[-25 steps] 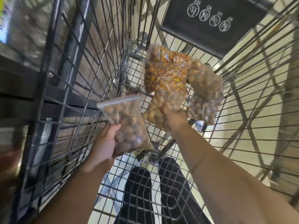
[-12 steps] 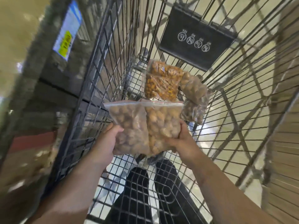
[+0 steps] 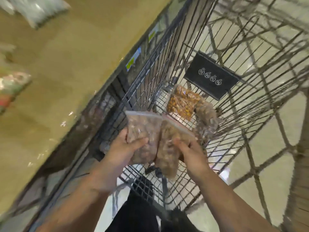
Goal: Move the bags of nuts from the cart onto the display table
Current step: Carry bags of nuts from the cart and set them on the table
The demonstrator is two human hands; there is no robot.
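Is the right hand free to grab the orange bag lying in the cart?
Probably not yet: the right hand holds a tan bag of nuts, so it is occupied. The orange bag itself lies uncovered in the cart, open from above.

Both hands are over the wire cart [image 3: 150, 77], each holding a zip bag of nuts. The left hand [image 3: 123, 148] grips the left bag [image 3: 143, 129] and the right hand [image 3: 192, 153] grips the right bag [image 3: 168, 148], the two bags touching side by side. Deeper in the cart lie an orange bag [image 3: 182, 102] and, beside it, a brown bag [image 3: 205, 118], below a black flap [image 3: 212, 76]. The table [image 3: 70, 67] stands just beside the cart, with blurred packets [image 3: 11, 87] on it.
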